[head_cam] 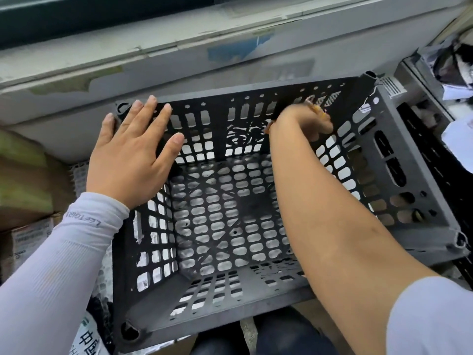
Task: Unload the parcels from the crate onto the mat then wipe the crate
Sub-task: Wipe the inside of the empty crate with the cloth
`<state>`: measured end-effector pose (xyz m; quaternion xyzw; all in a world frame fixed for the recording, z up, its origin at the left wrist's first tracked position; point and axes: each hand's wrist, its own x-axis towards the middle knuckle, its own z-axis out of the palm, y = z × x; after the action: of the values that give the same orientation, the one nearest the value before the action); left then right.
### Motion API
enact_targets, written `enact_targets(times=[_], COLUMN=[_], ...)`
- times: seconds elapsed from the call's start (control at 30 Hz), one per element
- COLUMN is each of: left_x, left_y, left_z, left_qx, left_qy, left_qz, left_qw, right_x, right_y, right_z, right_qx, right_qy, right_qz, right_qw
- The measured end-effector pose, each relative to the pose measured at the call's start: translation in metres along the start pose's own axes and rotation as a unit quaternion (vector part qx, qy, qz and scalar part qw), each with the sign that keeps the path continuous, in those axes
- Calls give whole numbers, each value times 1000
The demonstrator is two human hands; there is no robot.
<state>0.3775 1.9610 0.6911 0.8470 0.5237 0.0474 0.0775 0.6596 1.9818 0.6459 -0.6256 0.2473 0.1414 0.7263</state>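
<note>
Left hand (133, 152) rests flat, fingers straight, on the black perforated plastic crate (399, 175) — right hand (307, 119) reaches inside, its grip blurred, unreadable.

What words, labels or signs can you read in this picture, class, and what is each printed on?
"Let" then blurred letters: white sleeve on the left arm.
Large green characters, one reading "中": white parcel at bottom left.
Label print on the cardboard box at far left: too blurred to read.
</note>
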Motion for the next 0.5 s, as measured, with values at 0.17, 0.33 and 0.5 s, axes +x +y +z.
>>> enact_targets(times=[0.17, 0.33, 0.5], left_x=[-2, -1, 26], left_y=[2, 7, 43], left_z=[-1, -5, -9], left_qx=[27, 125, 104], left_qy=[-12, -14, -12], left_qz=[4, 16, 72], left_qw=[1000, 992, 992], right_x=[-9, -10, -17], right_y=[20, 9, -4], right_z=[-28, -19, -19], right_qx=[12, -46, -68], right_qy=[-82, -63, -74], right_qz=[98, 97, 101], right_qw=[992, 992, 990])
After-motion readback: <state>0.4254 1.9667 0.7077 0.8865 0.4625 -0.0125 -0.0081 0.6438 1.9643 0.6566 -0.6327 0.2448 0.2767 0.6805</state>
